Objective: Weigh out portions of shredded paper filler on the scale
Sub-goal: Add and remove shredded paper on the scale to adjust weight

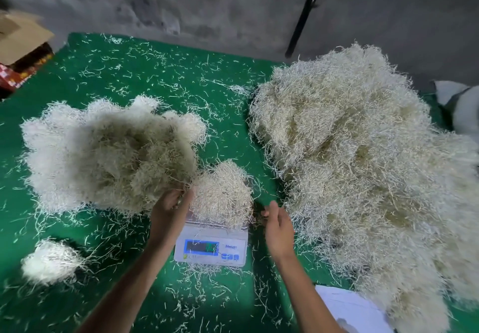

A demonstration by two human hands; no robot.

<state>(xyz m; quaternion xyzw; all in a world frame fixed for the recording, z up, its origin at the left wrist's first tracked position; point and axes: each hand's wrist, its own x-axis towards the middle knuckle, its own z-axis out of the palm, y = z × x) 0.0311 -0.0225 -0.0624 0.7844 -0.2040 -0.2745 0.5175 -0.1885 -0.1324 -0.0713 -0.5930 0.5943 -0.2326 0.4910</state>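
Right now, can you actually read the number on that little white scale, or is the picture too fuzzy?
In the head view, the white digital scale shows a blue-framed display too blurred to read; the cardboard box at the corner is smeared, and the wide lens bends the green table's edges.

Single head camera looking forward and steeply down from close above both hands (278,231), taking in white digital scale (210,245) between them, green cloth-covered table (155,73) beyond.
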